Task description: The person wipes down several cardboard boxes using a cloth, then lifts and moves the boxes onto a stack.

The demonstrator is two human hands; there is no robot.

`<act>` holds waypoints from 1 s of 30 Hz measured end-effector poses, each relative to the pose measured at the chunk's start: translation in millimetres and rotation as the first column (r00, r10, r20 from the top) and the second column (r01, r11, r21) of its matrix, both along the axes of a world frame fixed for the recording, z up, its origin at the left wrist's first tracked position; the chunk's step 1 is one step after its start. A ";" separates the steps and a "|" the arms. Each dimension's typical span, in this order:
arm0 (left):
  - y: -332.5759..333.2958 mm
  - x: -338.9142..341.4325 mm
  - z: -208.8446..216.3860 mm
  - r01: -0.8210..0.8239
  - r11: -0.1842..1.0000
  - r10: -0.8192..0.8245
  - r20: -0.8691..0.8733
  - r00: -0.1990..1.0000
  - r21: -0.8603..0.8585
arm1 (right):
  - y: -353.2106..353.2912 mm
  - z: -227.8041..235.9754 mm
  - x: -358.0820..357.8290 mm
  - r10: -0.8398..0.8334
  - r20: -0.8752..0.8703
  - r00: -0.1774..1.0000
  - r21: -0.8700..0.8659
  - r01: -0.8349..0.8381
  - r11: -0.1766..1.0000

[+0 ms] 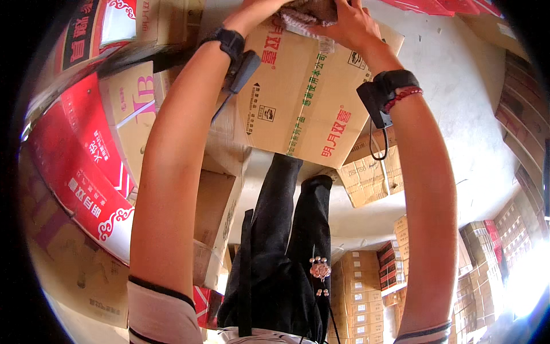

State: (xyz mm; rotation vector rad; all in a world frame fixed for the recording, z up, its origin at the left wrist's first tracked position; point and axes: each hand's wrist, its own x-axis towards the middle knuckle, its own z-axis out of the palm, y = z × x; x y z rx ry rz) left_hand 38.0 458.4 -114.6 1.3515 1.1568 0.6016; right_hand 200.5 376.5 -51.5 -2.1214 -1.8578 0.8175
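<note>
Fingers on our right hand [360,28] touch one brown cloth [312,12], but we cannot tell if they pinch it; our left hand's [252,12] fingers are cut off. One big tan box [301,103] sits under the cloth, its long way running away from us, leaning right. Its far end is hidden. We wear two black straps [229,41] and one red bead bracelet [404,98].
</note>
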 end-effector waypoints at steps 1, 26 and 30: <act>-4.8 -3.8 -1.9 0.037 0.999 -0.036 -0.006 0.999 0.040 | 1.9 -2.1 -3.6 -0.025 0.010 1.000 -0.030 0.025 0.999; -109.3 55.3 58.6 -0.155 0.984 0.156 0.007 0.988 -0.089 | -70.2 -25.7 94.2 0.089 -0.084 0.992 0.298 -0.060 0.953; -46.2 126.2 30.5 -0.202 0.979 0.189 -0.408 0.893 0.011 | -8.0 -35.2 117.7 -0.133 -0.059 0.989 0.121 0.139 0.983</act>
